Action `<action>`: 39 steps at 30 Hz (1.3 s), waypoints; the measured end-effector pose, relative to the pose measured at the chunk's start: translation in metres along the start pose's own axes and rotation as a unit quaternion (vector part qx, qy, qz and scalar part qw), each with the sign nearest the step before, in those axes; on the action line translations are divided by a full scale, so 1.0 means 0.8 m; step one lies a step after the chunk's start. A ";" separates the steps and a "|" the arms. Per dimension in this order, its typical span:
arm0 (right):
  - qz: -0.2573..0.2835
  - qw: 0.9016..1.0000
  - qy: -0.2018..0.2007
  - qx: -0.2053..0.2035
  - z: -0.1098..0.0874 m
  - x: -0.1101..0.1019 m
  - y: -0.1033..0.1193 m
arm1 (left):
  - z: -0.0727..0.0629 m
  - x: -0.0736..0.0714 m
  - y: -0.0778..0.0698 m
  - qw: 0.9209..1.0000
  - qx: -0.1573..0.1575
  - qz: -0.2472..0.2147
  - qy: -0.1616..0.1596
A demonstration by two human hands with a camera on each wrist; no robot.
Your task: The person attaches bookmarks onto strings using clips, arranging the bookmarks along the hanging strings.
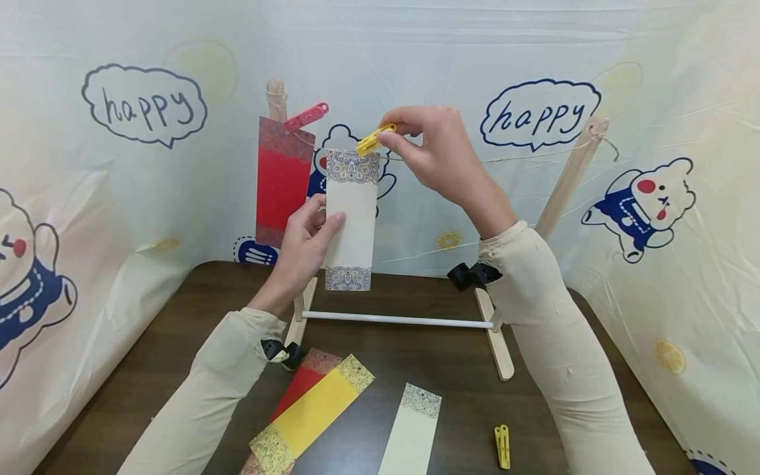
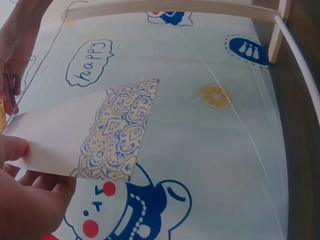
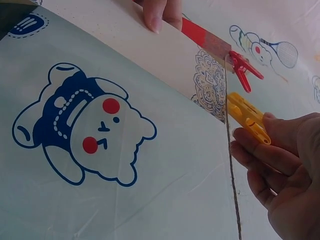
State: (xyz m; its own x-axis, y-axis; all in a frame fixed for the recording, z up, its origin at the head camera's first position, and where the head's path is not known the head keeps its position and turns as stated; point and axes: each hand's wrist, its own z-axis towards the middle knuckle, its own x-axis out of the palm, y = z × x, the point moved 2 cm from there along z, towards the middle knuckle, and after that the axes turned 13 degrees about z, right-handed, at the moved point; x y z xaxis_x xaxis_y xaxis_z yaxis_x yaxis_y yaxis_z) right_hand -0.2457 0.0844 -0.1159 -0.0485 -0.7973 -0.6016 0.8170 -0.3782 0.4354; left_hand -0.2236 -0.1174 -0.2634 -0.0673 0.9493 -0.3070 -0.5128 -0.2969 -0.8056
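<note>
My left hand (image 1: 303, 241) pinches the left edge of a white card (image 1: 350, 231) with blue lace-like bands at both ends, holding it upright. The card's top edge is at the thin string (image 3: 231, 165). My right hand (image 1: 442, 152) pinches a yellow clothespin (image 1: 375, 140) between thumb and fingers. In the right wrist view its tip meets the string beside the card's patterned top; I cannot tell whether it bites the card. To the left a red card (image 1: 279, 178) hangs under a pinkish-red clothespin (image 1: 306, 117).
The string runs between wooden posts (image 1: 572, 175) joined low down by a white rod (image 1: 394, 320). On the dark table (image 1: 451, 356) lie a yellow card (image 1: 315, 412) over another red card (image 1: 303, 382), a second white card (image 1: 410, 435) and a second yellow clothespin (image 1: 502, 446).
</note>
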 end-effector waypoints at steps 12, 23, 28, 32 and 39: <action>0.025 1.000 -0.001 0.006 0.002 -0.001 -0.005 | 0.002 0.002 -0.005 1.000 0.012 -0.004 -0.002; 0.045 0.998 0.011 0.032 0.002 -0.001 -0.009 | 0.001 0.001 -0.001 1.000 -0.001 0.005 0.003; 0.055 0.998 0.015 0.030 0.001 -0.001 -0.012 | 0.000 0.000 0.001 1.000 -0.002 0.005 0.003; 0.069 0.997 0.015 0.033 0.001 -0.001 -0.014 | 0.000 0.000 0.002 1.000 0.000 0.000 0.005; 0.122 0.990 0.021 0.068 0.001 0.001 -0.018 | -0.003 -0.002 0.001 1.000 -0.003 -0.004 0.008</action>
State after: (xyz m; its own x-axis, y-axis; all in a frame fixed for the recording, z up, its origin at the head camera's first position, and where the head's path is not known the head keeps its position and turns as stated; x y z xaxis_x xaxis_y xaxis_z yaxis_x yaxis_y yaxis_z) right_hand -0.2578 0.0891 -0.1218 0.1675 -0.8536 -0.4933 0.7163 -0.2385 0.6558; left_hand -0.2217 -0.1192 -0.2652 -0.0501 0.9501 -0.3078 -0.5073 -0.2897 -0.8116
